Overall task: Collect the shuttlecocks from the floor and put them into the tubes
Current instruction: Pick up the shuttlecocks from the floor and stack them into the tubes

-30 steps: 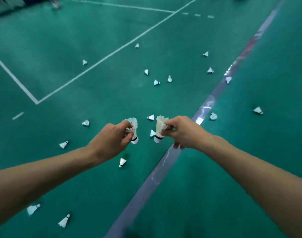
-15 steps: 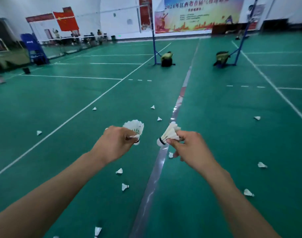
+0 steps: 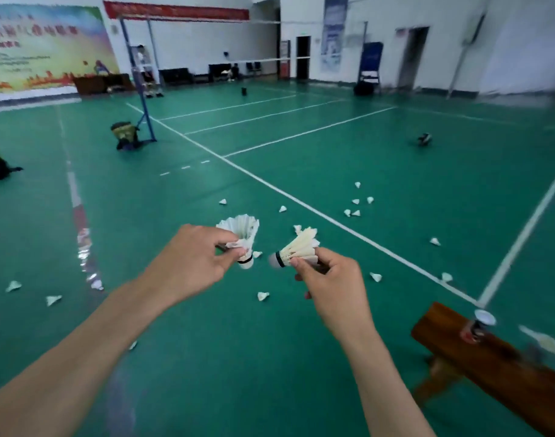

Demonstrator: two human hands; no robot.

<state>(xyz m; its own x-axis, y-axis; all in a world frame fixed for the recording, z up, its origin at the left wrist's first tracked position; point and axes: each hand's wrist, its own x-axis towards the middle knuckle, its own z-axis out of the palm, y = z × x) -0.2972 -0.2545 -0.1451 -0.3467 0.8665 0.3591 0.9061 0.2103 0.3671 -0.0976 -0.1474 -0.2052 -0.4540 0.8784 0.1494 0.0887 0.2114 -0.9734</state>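
The left hand [image 3: 194,260] is closed in a pinch on a small nested stack of white feathered shuttlecocks [image 3: 243,234], thumb and fingers meeting low on the skirt just above the white cork base, which points down with the open feather crown facing up. The right hand [image 3: 328,282] likewise pinches a second stack of white feather shuttlecocks [image 3: 296,249], held on its side with the black-banded cork nose pointing toward the left hand and the feathers fanning up and away. The two stacks sit near each other, apart, above the green court floor [image 3: 207,357]. These things look almost weightless, so grip force matters far more than lift: the feathers are thin, stiff and brittle and would likely crease or snap if squeezed across the skirt, while the rounded cork is the firm part. The safest hold is probably low, at the cork or the quill band just above it. Many loose white shuttlecocks [image 3: 263,296] lie scattered across the floor around and beyond the hands. At the lower right stands a dark brown wooden bench [image 3: 452,345], and on it is what appears to be a tube with a white rim [image 3: 482,321], blurred; nose-first entry should spare the feathers.
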